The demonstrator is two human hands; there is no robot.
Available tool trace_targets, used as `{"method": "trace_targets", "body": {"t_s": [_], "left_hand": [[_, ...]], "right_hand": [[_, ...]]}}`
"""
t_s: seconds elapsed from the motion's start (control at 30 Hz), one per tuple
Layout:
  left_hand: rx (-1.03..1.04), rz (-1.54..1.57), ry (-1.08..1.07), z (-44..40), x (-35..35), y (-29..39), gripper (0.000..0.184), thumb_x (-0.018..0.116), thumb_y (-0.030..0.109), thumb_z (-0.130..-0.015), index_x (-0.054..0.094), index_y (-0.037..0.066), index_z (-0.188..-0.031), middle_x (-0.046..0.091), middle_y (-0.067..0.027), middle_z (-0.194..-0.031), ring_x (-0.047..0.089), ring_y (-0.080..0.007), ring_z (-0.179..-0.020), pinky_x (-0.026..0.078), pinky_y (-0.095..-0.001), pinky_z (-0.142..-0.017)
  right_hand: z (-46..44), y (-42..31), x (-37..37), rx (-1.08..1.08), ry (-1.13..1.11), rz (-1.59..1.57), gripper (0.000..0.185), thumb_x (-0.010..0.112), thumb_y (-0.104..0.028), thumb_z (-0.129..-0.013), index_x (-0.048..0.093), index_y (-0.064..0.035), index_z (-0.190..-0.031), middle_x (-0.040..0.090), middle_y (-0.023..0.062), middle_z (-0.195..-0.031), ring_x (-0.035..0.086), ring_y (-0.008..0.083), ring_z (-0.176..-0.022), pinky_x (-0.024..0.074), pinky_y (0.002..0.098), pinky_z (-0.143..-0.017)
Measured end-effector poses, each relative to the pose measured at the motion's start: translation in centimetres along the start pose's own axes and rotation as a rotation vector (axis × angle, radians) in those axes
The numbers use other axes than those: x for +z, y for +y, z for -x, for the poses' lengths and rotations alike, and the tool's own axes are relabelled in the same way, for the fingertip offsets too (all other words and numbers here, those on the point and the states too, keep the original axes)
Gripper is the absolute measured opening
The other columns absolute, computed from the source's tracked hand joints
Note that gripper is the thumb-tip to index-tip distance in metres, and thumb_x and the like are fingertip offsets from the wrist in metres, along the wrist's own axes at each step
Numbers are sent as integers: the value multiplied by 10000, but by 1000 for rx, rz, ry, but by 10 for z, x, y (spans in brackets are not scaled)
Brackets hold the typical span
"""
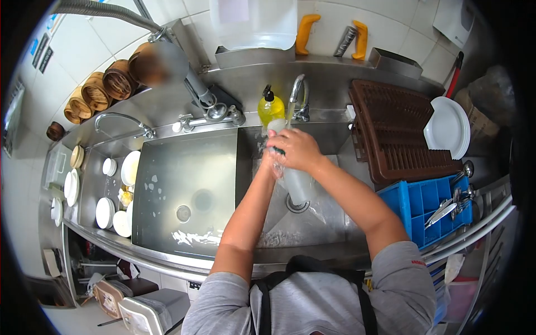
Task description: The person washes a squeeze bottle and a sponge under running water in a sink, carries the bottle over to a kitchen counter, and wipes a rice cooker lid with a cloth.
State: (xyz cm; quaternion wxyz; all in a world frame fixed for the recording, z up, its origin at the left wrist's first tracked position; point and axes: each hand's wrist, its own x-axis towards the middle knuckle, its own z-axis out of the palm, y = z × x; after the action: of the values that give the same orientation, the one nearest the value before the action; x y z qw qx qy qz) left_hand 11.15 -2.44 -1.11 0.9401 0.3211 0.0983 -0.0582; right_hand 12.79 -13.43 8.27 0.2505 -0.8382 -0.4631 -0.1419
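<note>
Both of my hands meet under the running faucet (298, 92) above the right sink basin (329, 223). A pale, translucent cylindrical container (297, 183) lies tilted below them, its top end between my hands. My right hand (297, 148) is wrapped over the upper end, with something dark green showing at its fingers. My left hand (273, 156) is closed around the same end from the left, partly hidden by my right. Water runs over the hands. Just behind them stands a yellow soap bottle (271, 107) with a black pump.
Left of my arms is a water-filled basin (190, 190); white dishes (105, 213) sit farther left. On the right are a brown rack (391, 131) with white plates (449, 125) and a blue cutlery caddy (410, 209). A hose (111, 11) hangs at upper left.
</note>
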Motion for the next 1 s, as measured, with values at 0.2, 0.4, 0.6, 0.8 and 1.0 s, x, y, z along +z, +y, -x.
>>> {"method": "trace_targets", "body": {"t_s": [0.2,0.4,0.6,0.8,1.0], "left_hand": [[35,-120,57,3,15,-8,646,346,602,-799,373,110,-1217,510,-59,-1086,531,-193,-918,459,-327,-740],[31,-281,137,-6,-6,23,748,336,669,-756,436,48,-1161,519,-115,-1057,536,-229,-900,450,-354,-762],[-50,-301,166,33,40,20,726,367,653,-758,386,99,-1226,505,-110,-1090,507,-217,-958,422,-337,-810],[456,-1084,249,24,15,20,604,625,269,-750,332,48,-1230,491,-112,-1104,487,-193,-987,394,-296,-824],[66,-455,-86,46,30,41,637,659,217,-715,331,54,-1237,513,-109,-1077,520,-196,-956,430,-338,-804]], "right_hand": [[-19,26,-2,116,191,78,171,581,-324,-703,596,-189,-806,526,21,-786,553,233,-707,459,339,-631],[29,-21,11,-592,16,57,123,580,-322,-679,579,-219,-747,507,3,-769,508,199,-647,448,305,-563],[-24,29,6,-268,213,144,205,590,-330,-670,599,-187,-818,545,14,-831,530,226,-729,444,341,-670],[-36,26,-11,182,-85,-199,249,597,-327,-680,595,-154,-859,595,71,-876,557,272,-803,438,366,-718],[-39,38,-13,347,-77,-518,251,614,-287,-700,591,-86,-849,614,83,-779,580,207,-720,452,315,-674]]}}
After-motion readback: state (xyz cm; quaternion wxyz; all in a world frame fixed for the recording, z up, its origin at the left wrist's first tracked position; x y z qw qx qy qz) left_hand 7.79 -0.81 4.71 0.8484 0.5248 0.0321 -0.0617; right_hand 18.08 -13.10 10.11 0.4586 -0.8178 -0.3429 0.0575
